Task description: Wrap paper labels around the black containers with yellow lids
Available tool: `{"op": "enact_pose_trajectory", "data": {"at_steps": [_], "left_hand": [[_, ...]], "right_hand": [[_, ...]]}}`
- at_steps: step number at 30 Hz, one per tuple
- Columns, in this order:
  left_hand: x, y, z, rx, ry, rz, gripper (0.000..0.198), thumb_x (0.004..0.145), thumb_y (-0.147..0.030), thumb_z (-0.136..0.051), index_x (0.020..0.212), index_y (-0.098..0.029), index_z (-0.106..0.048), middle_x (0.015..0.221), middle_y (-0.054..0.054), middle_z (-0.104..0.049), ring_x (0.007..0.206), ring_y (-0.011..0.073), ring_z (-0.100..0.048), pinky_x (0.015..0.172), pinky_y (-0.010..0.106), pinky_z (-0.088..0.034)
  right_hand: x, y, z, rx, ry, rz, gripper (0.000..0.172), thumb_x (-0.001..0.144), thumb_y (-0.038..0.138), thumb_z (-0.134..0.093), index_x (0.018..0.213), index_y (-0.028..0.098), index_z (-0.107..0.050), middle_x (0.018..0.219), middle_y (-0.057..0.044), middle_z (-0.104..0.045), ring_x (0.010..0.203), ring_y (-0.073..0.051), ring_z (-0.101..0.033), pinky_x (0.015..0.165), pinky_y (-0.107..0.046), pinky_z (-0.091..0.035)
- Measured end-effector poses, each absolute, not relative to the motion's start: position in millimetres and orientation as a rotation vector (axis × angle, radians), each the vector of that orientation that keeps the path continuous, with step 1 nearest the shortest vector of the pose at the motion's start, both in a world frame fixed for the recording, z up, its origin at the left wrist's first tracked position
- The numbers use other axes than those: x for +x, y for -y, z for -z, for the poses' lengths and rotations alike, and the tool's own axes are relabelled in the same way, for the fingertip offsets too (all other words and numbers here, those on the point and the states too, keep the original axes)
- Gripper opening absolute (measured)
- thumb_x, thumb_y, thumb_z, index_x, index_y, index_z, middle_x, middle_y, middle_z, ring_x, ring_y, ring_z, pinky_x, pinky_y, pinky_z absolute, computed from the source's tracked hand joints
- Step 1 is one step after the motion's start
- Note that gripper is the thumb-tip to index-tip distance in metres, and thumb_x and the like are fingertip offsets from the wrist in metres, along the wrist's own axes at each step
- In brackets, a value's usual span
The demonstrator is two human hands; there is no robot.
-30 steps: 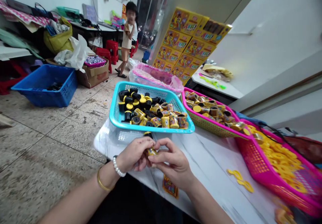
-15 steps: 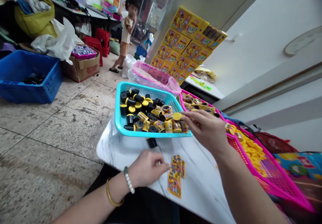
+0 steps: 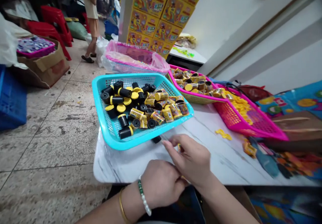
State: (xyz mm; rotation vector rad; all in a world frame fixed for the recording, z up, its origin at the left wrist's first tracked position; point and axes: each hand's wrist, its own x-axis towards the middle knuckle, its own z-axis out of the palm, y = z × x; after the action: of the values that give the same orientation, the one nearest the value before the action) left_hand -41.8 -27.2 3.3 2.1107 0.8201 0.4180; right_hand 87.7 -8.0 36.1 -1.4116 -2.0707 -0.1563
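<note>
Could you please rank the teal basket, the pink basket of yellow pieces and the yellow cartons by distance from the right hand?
From the right hand:
1. Teal basket, just ahead, slightly left.
2. Pink basket, ahead on the right.
3. Yellow cartons, far back, beyond the table.

L hand [image 3: 161, 183] tips hidden under R hand [image 3: 192, 160]; small item [image 3: 179, 147] pinched in R fingers [image 3: 173, 149] mostly covered, can't ID.
</note>
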Motion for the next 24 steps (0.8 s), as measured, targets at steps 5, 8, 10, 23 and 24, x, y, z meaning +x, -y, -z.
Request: {"op": "enact_pose_trajectory", "data": {"at_steps": [5, 8, 10, 23, 24], "left_hand": [[-43, 28, -2, 2.139, -0.845, -0.445, 0.029, 0.093, -0.035, -0.059, 0.078, -0.018, -0.076, 0.080, 0.010, -0.079, 0.070, 0.0243, -0.071, 0.057, 0.031, -0.040], [-44, 29, 0, 2.081, -0.874, -0.515, 0.028, 0.091, -0.028, -0.060, 0.067, -0.018, -0.071, 0.070, 0.008, -0.075, 0.063, 0.0211, -0.066, 0.055, 0.030, -0.035], [-44, 29, 1, 2.004, -0.901, -0.582, 0.028, 0.090, -0.026, -0.060, 0.064, -0.018, -0.068, 0.066, 0.006, -0.072, 0.060, 0.0186, -0.062, 0.055, 0.029, -0.033], [-13, 51, 9, 2.056, -1.265, -0.935, 0.008, 0.090, -0.025, -0.070, 0.090, -0.019, -0.076, 0.081, 0.003, -0.070, 0.071, 0.0149, -0.064, 0.067, 0.026, -0.045], [-7, 55, 10, 2.122, -1.287, -0.892, 0.008, 0.089, -0.026, -0.071, 0.093, -0.021, -0.077, 0.083, 0.003, -0.071, 0.072, 0.0154, -0.064, 0.066, 0.026, -0.045]], "right_hand": [[79, -13, -11, -1.654, 2.029, -0.254, 0.028, 0.079, 0.029, -0.076, 0.061, 0.021, -0.056, 0.062, 0.000, -0.060, 0.061, -0.016, -0.058, 0.059, -0.028, -0.045], [83, -17, -17, -1.665, 2.041, -0.387, 0.023, 0.074, 0.024, -0.076, 0.064, 0.021, -0.055, 0.061, 0.003, -0.059, 0.056, -0.013, -0.055, 0.056, -0.026, -0.044], [99, -12, -29, -1.602, 1.983, -0.510, 0.016, 0.075, 0.026, -0.074, 0.082, 0.021, -0.061, 0.072, 0.003, -0.065, 0.062, -0.013, -0.059, 0.058, -0.025, -0.048], [236, 53, 29, -1.617, 1.286, -0.457, 0.039, 0.074, 0.035, -0.080, 0.107, 0.020, -0.067, 0.101, -0.007, -0.076, 0.095, -0.024, -0.073, 0.096, -0.047, -0.055], [234, 56, 32, -1.630, 1.300, -0.453, 0.039, 0.075, 0.035, -0.080, 0.108, 0.021, -0.067, 0.102, -0.007, -0.076, 0.096, -0.024, -0.072, 0.098, -0.047, -0.054]]}}
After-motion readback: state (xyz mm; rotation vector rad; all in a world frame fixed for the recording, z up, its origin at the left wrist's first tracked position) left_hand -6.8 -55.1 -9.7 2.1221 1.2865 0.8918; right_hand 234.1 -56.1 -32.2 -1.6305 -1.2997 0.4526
